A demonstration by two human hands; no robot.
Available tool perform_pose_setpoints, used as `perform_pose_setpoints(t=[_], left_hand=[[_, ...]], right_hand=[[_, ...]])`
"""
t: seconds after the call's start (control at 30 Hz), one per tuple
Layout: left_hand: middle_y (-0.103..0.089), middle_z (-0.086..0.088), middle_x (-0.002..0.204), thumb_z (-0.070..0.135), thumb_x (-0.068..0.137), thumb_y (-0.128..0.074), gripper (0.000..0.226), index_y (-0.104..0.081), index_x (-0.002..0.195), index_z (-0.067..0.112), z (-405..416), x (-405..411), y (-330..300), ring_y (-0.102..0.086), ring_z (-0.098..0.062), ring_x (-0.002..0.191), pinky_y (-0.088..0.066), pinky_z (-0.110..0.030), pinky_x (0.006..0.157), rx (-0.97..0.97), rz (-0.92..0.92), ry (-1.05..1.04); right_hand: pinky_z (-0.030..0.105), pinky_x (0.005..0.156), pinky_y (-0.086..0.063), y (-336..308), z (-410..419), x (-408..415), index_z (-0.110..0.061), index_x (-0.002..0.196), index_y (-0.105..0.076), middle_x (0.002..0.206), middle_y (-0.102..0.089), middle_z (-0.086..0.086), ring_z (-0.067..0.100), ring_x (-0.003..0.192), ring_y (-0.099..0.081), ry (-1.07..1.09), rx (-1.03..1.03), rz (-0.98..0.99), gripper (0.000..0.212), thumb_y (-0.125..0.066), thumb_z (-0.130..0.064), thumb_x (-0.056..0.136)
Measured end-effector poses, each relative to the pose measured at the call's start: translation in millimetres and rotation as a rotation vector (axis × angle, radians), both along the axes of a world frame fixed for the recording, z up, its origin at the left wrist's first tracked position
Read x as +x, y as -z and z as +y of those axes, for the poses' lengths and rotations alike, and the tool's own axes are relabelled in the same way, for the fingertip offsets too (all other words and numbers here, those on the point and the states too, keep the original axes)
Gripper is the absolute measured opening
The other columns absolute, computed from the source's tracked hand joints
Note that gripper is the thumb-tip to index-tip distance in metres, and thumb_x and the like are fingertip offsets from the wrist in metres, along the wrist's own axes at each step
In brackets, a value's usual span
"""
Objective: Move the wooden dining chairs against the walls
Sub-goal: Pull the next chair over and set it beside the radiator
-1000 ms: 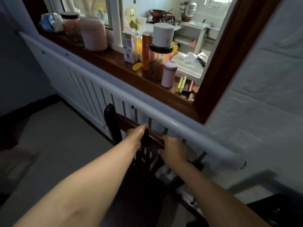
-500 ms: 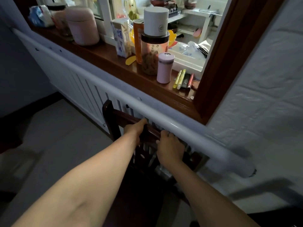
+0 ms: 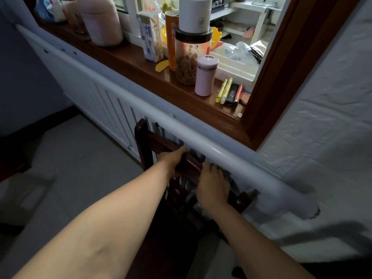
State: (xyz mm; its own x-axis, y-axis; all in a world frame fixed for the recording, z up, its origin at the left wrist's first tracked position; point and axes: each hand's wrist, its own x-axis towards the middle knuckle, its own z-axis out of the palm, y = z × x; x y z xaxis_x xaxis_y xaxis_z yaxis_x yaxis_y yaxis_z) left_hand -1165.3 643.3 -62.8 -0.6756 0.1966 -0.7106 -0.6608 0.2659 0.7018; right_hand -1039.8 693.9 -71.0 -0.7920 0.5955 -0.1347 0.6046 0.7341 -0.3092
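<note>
- Two bare forearms reach forward from the bottom edge over the dark seat of a wooden dining chair [image 3: 153,146].
- The left hand [image 3: 173,160] grips the chair's top rail, fingers curled over its far side.
- The right hand [image 3: 213,188] holds the same rail just beside the left, fingers wrapped over the top toward the wall.
- The chair's backrest stands right at the white slatted radiator cover [image 3: 104,101], its top rail tucked just under the cover's rounded white ledge [image 3: 231,158]; actual contact cannot be told.
- Grey tiled floor [image 3: 76,168] lies to the left of the chair.
- Above, a brown wooden windowsill [image 3: 128,59] carries a small pink bottle [image 3: 205,77], a clear jar [image 3: 190,57] with a white container on top, a milk carton [image 3: 152,37], and pens [image 3: 226,90] near its right end.
</note>
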Motion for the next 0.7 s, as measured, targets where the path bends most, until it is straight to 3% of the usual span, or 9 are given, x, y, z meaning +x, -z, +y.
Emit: perform_pose_setpoints(t=[0.07, 0.17, 0.23, 0.3, 0.37, 0.4, 0.5, 0.7], left_hand=[[-0.066, -0.009, 0.092, 0.036, 0.075, -0.076, 0.061, -0.054, 0.122, 0.005, -5.5, -1.2, -2.7, -0.061, -0.02, 0.072, -0.051, -0.025, 0.051, -0.015, -0.016, 0.071], [-0.061, -0.014, 0.127, 0.042, 0.073, -0.076, 0.077, -0.047, 0.135, 0.006, -18.7, -0.5, -5.3, -0.062, -0.025, 0.097, -0.054, -0.034, 0.076, -0.049, 0.014, 0.156], [-0.059, -0.013, 0.131, 0.038, 0.076, -0.074, 0.073, -0.048, 0.136, 0.007, -32.7, 1.9, -8.9, -0.062, -0.026, 0.102, -0.054, -0.035, 0.083, -0.034, 0.045, 0.18], [-0.058, -0.01, 0.132, 0.036, 0.079, -0.072, 0.069, -0.047, 0.137, 0.007, -51.3, 4.1, -14.3, -0.062, -0.022, 0.096, -0.052, -0.03, 0.077, -0.027, 0.079, 0.194], [-0.052, -0.009, 0.139, 0.038, 0.08, -0.071, 0.076, -0.041, 0.142, 0.007, -76.0, 3.7, -18.5, -0.056, -0.023, 0.113, -0.043, -0.027, 0.084, -0.088, 0.154, 0.217], [-0.05, -0.009, 0.141, 0.037, 0.081, -0.07, 0.075, -0.041, 0.143, 0.006, -89.3, 2.8, -19.6, -0.054, -0.021, 0.116, -0.039, -0.025, 0.085, -0.119, 0.203, 0.23], [-0.051, -0.01, 0.139, 0.034, 0.083, -0.068, 0.068, -0.044, 0.138, 0.004, -135.1, 1.7, -30.2, -0.056, -0.014, 0.101, -0.041, -0.02, 0.081, -0.19, 0.283, 0.236], [-0.043, -0.01, 0.145, 0.035, 0.082, -0.069, 0.072, -0.04, 0.141, 0.006, -256.4, -3.9, -50.7, -0.045, -0.023, 0.126, -0.033, -0.025, 0.086, -0.251, 0.319, 0.106]], right_hand=[[0.041, 0.102, -0.041, -0.5, -4.3, 1.1, -0.011, 0.141, -0.027, 0.141, -0.042, 0.014, 0.029, 0.126, -0.043, -0.028, 0.025, -0.026, 0.073, -0.068, -0.025, 0.082], [0.045, 0.109, -0.03, -3.6, -13.2, -1.1, -0.009, 0.148, -0.01, 0.148, -0.029, 0.018, 0.033, 0.133, -0.032, -0.076, 0.039, -0.035, 0.09, -0.066, -0.032, 0.082], [0.048, 0.114, -0.02, -6.5, -19.5, -5.2, -0.009, 0.15, -0.002, 0.152, -0.021, 0.02, 0.035, 0.139, -0.024, -0.119, 0.045, -0.045, 0.098, -0.067, -0.035, 0.081], [0.05, 0.118, -0.008, -11.1, -27.6, -10.7, -0.012, 0.15, -0.003, 0.156, -0.009, 0.021, 0.036, 0.144, -0.01, -0.174, 0.034, -0.046, 0.1, -0.069, -0.035, 0.079], [0.049, 0.118, 0.0, -16.1, -40.2, -17.4, -0.014, 0.15, -0.007, 0.158, -0.002, 0.021, 0.035, 0.146, -0.001, -0.232, 0.018, -0.036, 0.094, -0.067, -0.032, 0.08], [0.049, 0.118, -0.001, -18.0, -47.3, -20.9, -0.014, 0.149, -0.01, 0.158, -0.004, 0.021, 0.035, 0.147, -0.001, -0.26, 0.025, -0.023, 0.09, -0.066, -0.03, 0.08], [0.05, 0.119, -0.014, -25.0, -73.9, -32.2, -0.012, 0.146, -0.021, 0.155, -0.017, 0.019, 0.034, 0.145, -0.012, -0.326, 0.056, 0.033, 0.081, -0.065, -0.029, 0.08], [0.047, 0.118, -0.016, -44.7, -160.9, -58.9, -0.013, 0.142, -0.025, 0.149, -0.027, 0.016, 0.034, 0.14, -0.02, -0.472, 0.021, -0.042, 0.074, -0.062, -0.033, 0.081]])
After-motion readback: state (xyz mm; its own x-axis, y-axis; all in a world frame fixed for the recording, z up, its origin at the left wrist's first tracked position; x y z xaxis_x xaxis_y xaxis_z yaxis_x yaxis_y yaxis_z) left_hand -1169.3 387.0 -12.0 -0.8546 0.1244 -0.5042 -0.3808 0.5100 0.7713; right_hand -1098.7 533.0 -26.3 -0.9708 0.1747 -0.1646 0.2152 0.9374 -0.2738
